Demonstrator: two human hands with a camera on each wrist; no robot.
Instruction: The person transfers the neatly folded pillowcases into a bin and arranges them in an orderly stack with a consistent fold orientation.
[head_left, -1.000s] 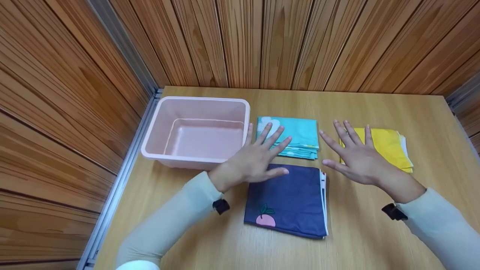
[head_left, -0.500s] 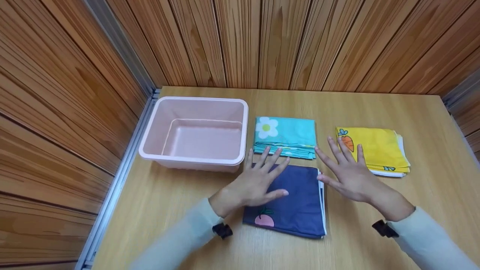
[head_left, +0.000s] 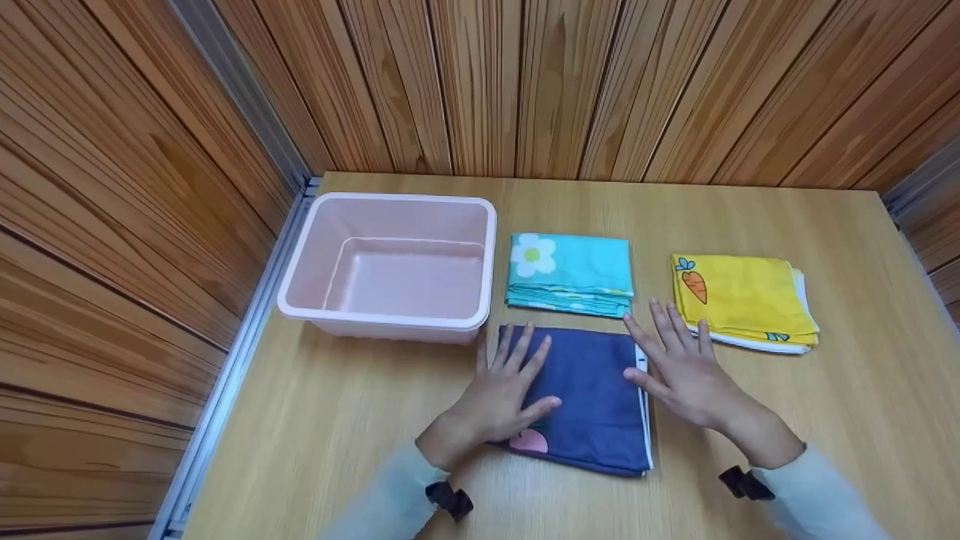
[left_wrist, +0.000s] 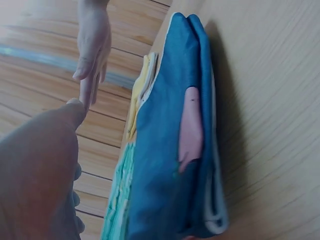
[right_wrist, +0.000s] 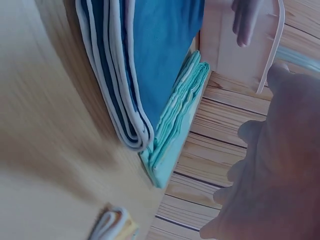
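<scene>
Navy cloth (head_left: 592, 405) ~sq., wht hem (head_left: 646, 412) R

On the table (head_left: 337, 390) we see, left to right, tub (head_left: 397, 323), middle cloth (head_left: 577, 262), right-hand cloth (head_left: 750, 296); before the middle one, the front cloth (head_left: 592, 397).

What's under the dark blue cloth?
The tabletop shows around the dark blue cloth, which seems to lie on it. Anything between them is covered and can't be seen. The left hand also hides part of its edge.
</scene>
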